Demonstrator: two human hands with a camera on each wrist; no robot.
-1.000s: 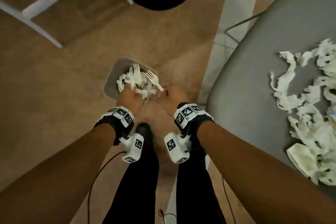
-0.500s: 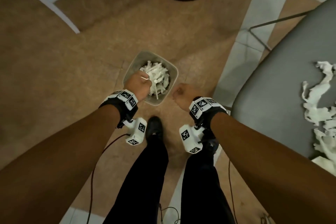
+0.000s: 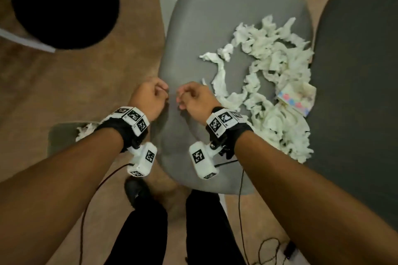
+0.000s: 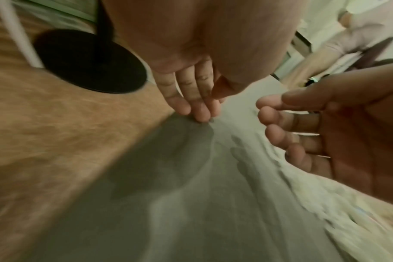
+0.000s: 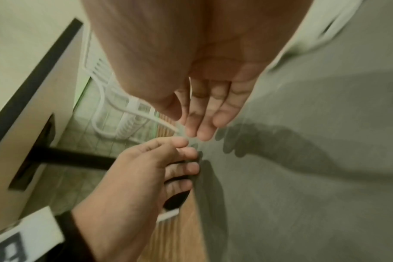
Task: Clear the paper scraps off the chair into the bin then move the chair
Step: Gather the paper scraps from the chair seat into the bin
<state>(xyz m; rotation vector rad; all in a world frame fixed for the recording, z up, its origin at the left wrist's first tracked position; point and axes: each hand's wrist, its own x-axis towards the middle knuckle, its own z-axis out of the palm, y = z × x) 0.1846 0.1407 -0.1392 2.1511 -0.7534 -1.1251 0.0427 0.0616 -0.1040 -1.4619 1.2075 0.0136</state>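
We see only a corner of the bin (image 3: 56, 135), the rest hidden under the left forearm, with a tuft of white scraps showing at its rim; it stands on the floor beside the chair's near left edge. Both wrist views are smeared, so the paper there is only a pale band. The chair (image 3: 215, 17) seat is a grey oval whose long axis runs away from us, its far end cut by the frame top. The paper scraps (image 3: 271, 84) lie heaped along the seat's right edge, strung from far to near. The left hand (image 3: 148, 101) hangs over the seat's left edge, fingers loosely curled together, holding nothing. The right hand (image 3: 195, 100) hovers just beside it over the seat, fingers slack and slightly parted, also bare.
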